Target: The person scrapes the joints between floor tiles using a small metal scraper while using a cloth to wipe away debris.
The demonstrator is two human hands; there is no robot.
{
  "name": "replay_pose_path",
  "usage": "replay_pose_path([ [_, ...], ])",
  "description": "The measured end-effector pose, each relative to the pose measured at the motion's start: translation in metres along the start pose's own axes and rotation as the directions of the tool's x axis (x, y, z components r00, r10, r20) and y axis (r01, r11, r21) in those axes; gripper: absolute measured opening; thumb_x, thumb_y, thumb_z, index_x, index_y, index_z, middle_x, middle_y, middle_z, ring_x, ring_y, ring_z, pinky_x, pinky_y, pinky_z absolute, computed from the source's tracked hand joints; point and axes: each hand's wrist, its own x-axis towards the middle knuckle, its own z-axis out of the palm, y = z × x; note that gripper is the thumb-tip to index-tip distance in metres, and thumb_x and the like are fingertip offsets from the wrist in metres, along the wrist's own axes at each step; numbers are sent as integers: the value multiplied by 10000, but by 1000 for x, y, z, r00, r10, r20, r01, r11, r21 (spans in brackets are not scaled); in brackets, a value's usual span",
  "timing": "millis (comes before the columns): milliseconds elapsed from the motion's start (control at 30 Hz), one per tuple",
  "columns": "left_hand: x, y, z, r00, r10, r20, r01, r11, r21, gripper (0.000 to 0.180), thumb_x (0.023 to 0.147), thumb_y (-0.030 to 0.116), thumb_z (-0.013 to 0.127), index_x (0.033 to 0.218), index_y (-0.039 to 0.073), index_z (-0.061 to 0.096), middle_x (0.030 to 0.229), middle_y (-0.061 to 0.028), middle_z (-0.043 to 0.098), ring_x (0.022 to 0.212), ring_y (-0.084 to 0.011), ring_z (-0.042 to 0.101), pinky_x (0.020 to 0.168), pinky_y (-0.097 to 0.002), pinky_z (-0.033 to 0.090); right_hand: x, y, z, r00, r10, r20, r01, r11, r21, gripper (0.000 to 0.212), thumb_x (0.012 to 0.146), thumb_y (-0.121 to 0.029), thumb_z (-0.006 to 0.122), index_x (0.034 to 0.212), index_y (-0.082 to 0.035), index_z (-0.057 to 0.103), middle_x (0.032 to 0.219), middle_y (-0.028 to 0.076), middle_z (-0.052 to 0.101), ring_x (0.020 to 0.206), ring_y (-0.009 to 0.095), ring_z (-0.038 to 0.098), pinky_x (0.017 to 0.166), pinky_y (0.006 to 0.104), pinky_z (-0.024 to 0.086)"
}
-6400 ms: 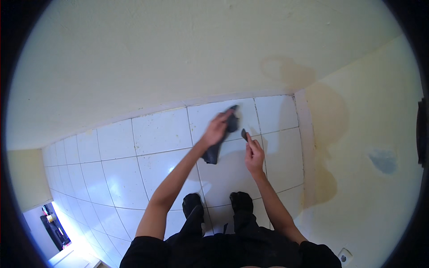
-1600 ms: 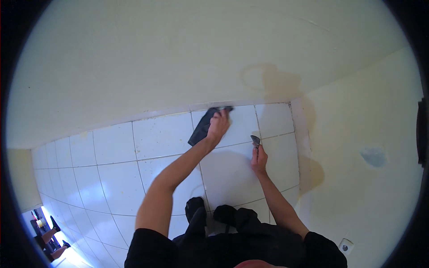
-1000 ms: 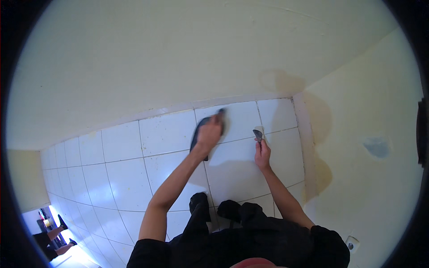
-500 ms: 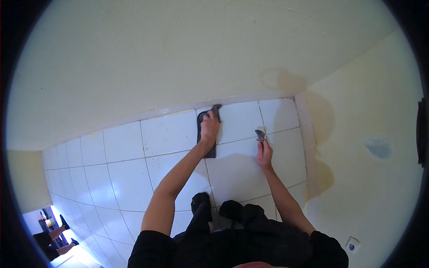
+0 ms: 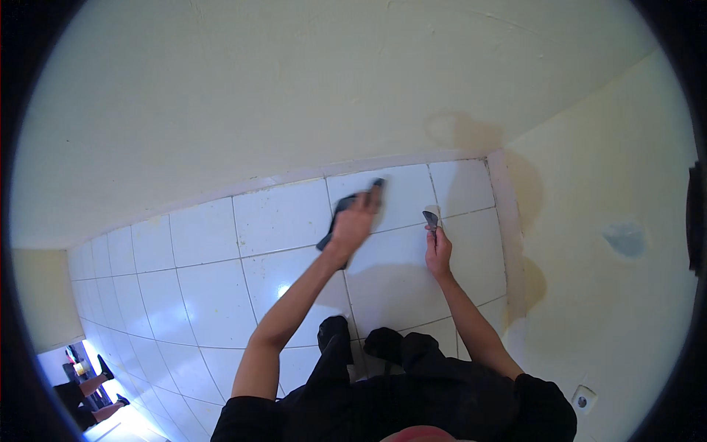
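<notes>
My left hand (image 5: 353,227) is closed on a dark, flat, oblong tool (image 5: 341,208), held slantwise above the white floor tiles near the wall base. Motion smears it and my hand covers its middle, so its exact kind is unclear. A dark end sticks out past my fingertips. Farther right, my right hand (image 5: 439,254) grips a small putty knife (image 5: 430,219), whose flared grey blade points away from me over the tiles.
A cream wall (image 5: 280,88) with a low skirting rises ahead, meeting a stained right-hand wall (image 5: 604,169). That wall bears a grey patch (image 5: 624,240) and a socket (image 5: 584,398). My dark-covered feet (image 5: 383,344) stand on the tiles. Another person's legs (image 5: 94,384) show at lower left.
My left hand has moved slightly right and turned the dark flat tool from nearly upright in view to a slant, away from the wall base. My right hand has barely shifted.
</notes>
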Motion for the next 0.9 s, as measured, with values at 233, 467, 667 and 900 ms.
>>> replay_pose_path([
  [233,55,39,72,954,298,-37,-290,946,147,720,886,93,566,1557,198,324,1307,-184,530,866,-267,672,608,-346,622,2,-2,2,999,-42,-21,41,999,-32,164,989,-130,538,1076,-28,633,766,135,632,593,235,588,564,354,450],
  [467,82,19,69,999,-26,-30,36,909,414,679,880,117,583,1524,75,370,1094,-133,562,809,-211,659,518,-298,597,0,4,3,992,-110,-58,109,994,-15,163,982,-88,519,1070,-10,631,705,75,575,546,144,480,522,307,389],
  [667,24,-40,66,912,-395,-114,385,724,573,639,929,145,540,1516,-10,341,1087,-112,555,728,-156,634,493,-236,563,-2,-1,0,999,-37,-14,37,999,-12,157,975,-101,547,1076,-12,628,762,132,627,581,220,569,557,346,450],
  [900,-31,-118,0,774,-632,30,612,760,220,691,897,77,562,1491,-115,264,1118,-229,591,819,-326,729,641,-358,621,-1,1,2,1000,-8,-3,8,998,57,174,1000,-108,516,1081,-14,638,673,75,531,566,146,474,534,318,387],
])
